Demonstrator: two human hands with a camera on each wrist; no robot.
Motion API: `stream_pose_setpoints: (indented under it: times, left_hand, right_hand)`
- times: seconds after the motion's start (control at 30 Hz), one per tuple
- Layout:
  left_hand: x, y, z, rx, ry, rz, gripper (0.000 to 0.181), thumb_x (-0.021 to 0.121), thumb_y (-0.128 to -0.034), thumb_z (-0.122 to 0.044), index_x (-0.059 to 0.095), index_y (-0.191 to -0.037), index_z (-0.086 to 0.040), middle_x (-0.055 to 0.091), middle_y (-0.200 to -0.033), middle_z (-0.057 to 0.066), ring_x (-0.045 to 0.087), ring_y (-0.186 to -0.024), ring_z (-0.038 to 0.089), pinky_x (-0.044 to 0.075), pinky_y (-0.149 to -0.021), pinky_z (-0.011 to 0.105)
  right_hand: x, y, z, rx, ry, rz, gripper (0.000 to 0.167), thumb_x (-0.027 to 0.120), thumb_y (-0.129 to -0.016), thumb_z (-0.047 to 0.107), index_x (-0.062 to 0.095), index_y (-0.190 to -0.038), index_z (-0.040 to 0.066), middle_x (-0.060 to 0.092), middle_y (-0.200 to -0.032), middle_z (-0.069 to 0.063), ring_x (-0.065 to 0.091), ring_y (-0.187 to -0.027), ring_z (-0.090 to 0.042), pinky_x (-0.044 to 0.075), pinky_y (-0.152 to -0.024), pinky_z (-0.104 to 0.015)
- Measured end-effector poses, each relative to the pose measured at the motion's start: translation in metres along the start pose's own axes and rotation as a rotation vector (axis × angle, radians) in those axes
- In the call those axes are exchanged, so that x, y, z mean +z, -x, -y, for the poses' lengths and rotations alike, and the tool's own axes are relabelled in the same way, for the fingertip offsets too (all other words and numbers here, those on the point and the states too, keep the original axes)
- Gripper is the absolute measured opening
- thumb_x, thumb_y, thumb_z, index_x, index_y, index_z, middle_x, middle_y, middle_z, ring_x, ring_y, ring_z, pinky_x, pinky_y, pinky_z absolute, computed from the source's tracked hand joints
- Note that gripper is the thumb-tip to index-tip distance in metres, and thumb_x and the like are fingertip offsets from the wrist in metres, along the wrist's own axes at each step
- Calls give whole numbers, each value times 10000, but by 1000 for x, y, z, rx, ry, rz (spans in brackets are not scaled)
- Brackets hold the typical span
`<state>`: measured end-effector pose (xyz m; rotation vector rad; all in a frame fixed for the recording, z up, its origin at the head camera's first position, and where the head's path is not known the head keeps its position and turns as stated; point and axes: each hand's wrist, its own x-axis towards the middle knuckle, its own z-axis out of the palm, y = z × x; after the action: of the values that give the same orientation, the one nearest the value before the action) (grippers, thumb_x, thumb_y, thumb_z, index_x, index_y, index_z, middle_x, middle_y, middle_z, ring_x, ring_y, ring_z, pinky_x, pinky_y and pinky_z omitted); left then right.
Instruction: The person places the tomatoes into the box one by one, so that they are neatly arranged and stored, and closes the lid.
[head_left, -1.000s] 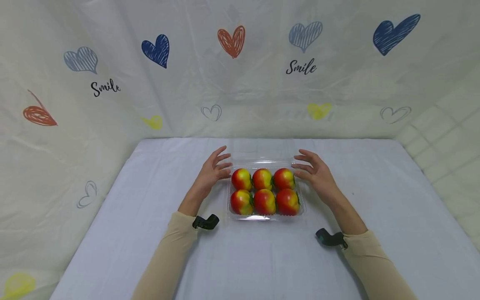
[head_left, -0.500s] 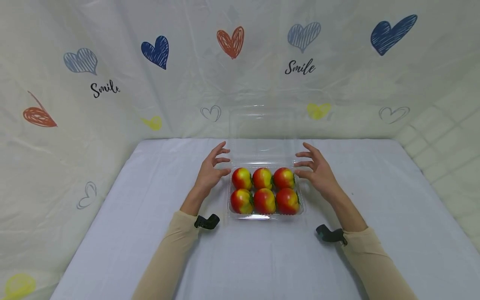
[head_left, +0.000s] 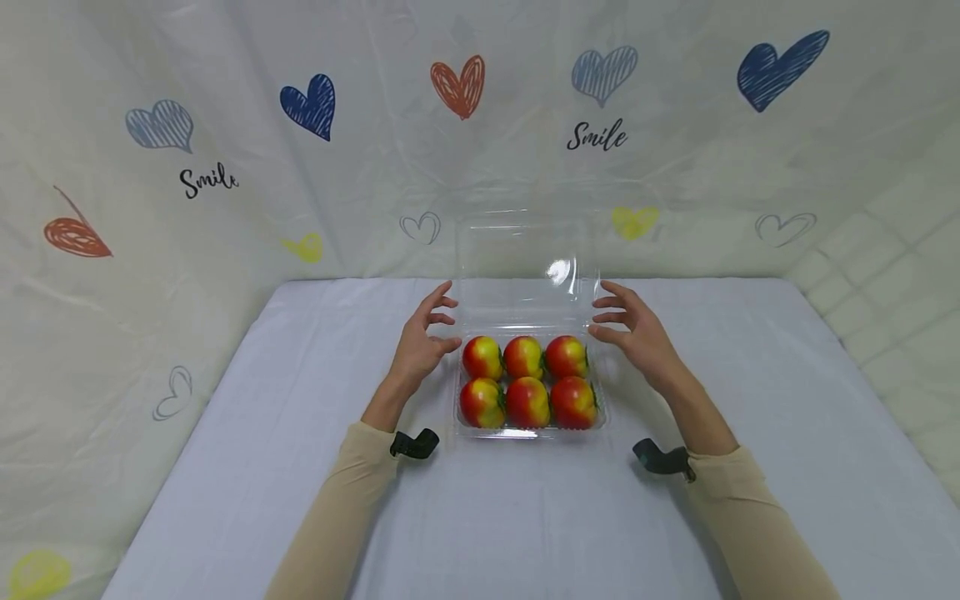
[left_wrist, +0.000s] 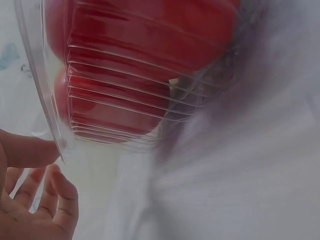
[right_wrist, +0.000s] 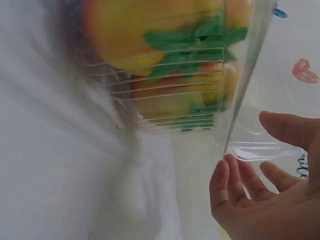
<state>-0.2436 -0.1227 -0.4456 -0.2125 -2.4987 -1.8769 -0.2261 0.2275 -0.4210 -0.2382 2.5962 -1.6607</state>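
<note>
A clear plastic clamshell box (head_left: 530,434) holds several round red-and-yellow fruits (head_left: 528,402) with green leafy tops. Its transparent lid (head_left: 525,250) stands raised at the back, catching a bright glare. At the box's left side is my left hand (head_left: 417,346), fingers spread and gently bent. In the left wrist view, the thumb (left_wrist: 32,151) touches the rim near a corner, with the other fingers beyond it. On the opposite side my right hand (head_left: 641,342) has its fingers loosely extended. In the right wrist view, fingertips (right_wrist: 229,159) meet the rim's corner while the thumb stays apart.
A white cloth covers the table (head_left: 510,525) beneath the box. Behind it hangs a pale curtain (head_left: 360,192) printed with hearts and "Smile" lettering. Black wrist cameras (head_left: 415,444) sit at both cuffs.
The lid has swung up from a lower position and now stands higher behind the fruits. Both hands have shifted slightly toward the back; the box and fruits have stayed put.
</note>
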Motion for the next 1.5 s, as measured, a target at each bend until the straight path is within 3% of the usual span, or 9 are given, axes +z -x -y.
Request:
stream_pose_setpoints:
  times: [0.13, 0.2, 0.27, 0.47, 0.63, 0.77, 0.93, 1.27, 1.5]
  left_hand:
    - [0, 0, 0, 14, -4, -8, 894, 719, -887, 71, 410, -1577, -405, 544, -1425, 24, 559, -1235, 258, 624, -893, 316]
    - [0, 0, 0, 19, 0, -5, 895, 716, -887, 75, 406, -1582, -397, 542, -1423, 29, 564, -1235, 257, 626, -900, 316]
    - [0, 0, 1, 20, 10, 0, 894, 712, -888, 81, 410, -1578, -401, 541, -1418, 35, 572, -1235, 259, 627, -903, 312]
    - [-1, -1, 2, 19, 60, 8, 865, 702, -889, 83, 428, -1570, -375, 541, -1423, 107, 585, -1255, 300, 629, -920, 329]
    - [-1, -1, -1, 39, 60, -1, 785, 697, -924, -1, 420, -1584, -324, 537, -1445, 172, 586, -1270, 340, 618, -967, 411]
    - [-1, 0, -9, 65, 67, -8, 758, 699, -939, -42, 427, -1578, -346, 543, -1445, 177, 593, -1266, 330, 612, -981, 408]
    - [-2, -1, -19, 106, 83, -12, 754, 693, -951, -48, 408, -1596, -314, 526, -1470, 171, 576, -1292, 401, 620, -943, 324]
    - [-4, 4, -50, 210, 110, -43, 698, 680, -978, -89, 433, -1573, -358, 538, -1456, 71, 563, -1292, 377, 614, -920, 289]
    - [-3, 6, -57, 253, 142, -56, 659, 679, -982, -120, 451, -1564, -329, 546, -1427, 93, 586, -1259, 323, 612, -893, 245]
  right_hand:
    - [-2, 1, 5, -17, -9, -17, 750, 660, -1011, 212, 274, -1654, 197, 506, -1509, -218, 558, -1341, -382, 550, -1052, -265]
    - [-2, 0, 6, -22, -34, -16, 737, 648, -1019, 196, 275, -1655, 185, 511, -1502, -217, 557, -1332, -374, 517, -957, -104]
    - [-2, -1, 6, -22, -59, -11, 737, 641, -1021, 183, 268, -1657, 176, 502, -1503, -224, 549, -1330, -371, 482, -895, -32]
    - [-1, -2, 8, 11, -73, -3, 756, 643, -1016, 207, 253, -1663, 231, 471, -1523, -212, 565, -1314, -307, 506, -905, -60]
    - [-2, -1, 9, 6, -125, -10, 713, 643, -1020, 203, 296, -1641, 259, 481, -1477, -181, 636, -1187, -117, 526, -913, -81]
    - [-2, 0, 7, -16, -171, -24, 683, 650, -1022, 203, 326, -1622, 227, 522, -1376, -68, 653, -1105, -2, 529, -924, -87]
    - [-2, 1, 4, -48, -184, -44, 653, 652, -1018, 203, 359, -1601, 226, 540, -1303, 52, 663, -1118, -18, 512, -941, -82]
    - [-1, 5, -1, -118, -185, -62, 576, 638, -1021, 181, 415, -1547, 248, 544, -1341, 57, 637, -1186, -89, 525, -941, -97]
    - [-5, 8, 12, -189, -131, -95, 655, 651, -1011, 152, 374, -1590, 281, 542, -1358, 27, 648, -1184, -122, 553, -905, -116]
